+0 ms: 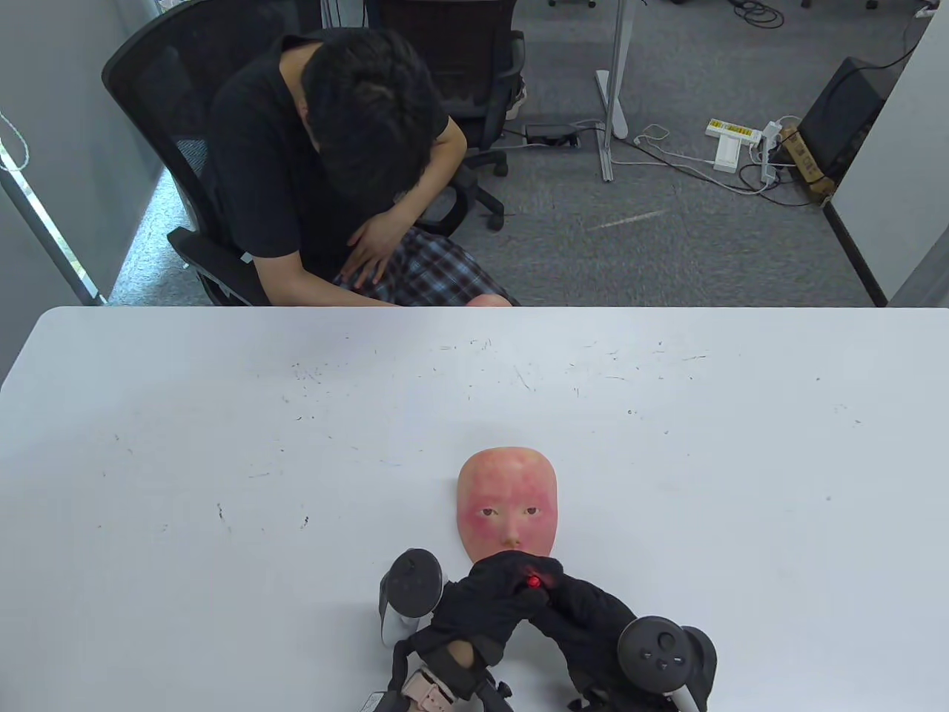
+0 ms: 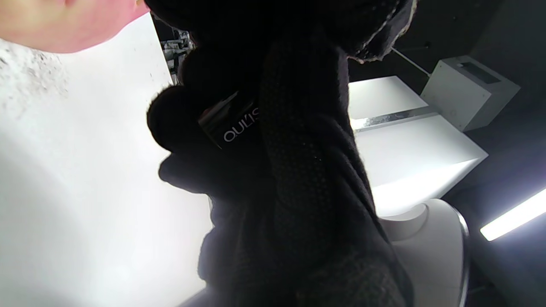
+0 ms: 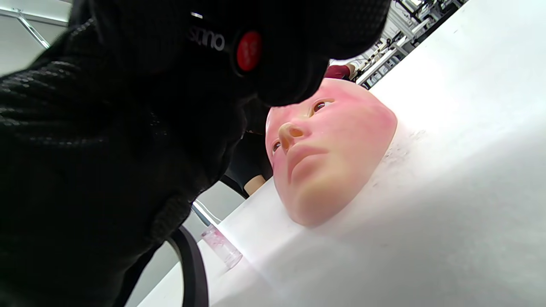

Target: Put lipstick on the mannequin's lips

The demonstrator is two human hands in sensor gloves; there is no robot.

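Observation:
A pink mannequin face mask (image 1: 508,504) lies face up on the white table (image 1: 222,445), chin toward me. Both gloved hands meet just over its chin and hide the lips in the table view. My left hand (image 1: 511,578) and right hand (image 1: 552,589) together grip a black lipstick tube (image 2: 232,125). Its red tip (image 1: 533,582) shows between the fingers, and also in the right wrist view (image 3: 249,50), a little above and short of the mask (image 3: 328,153). The lips (image 3: 305,164) look pale pink there.
A clear cap (image 3: 222,246) lies on the table near the mask's chin side. A person (image 1: 341,170) sits slumped in a chair beyond the table's far edge. Cables and a power strip (image 1: 734,133) lie on the floor.

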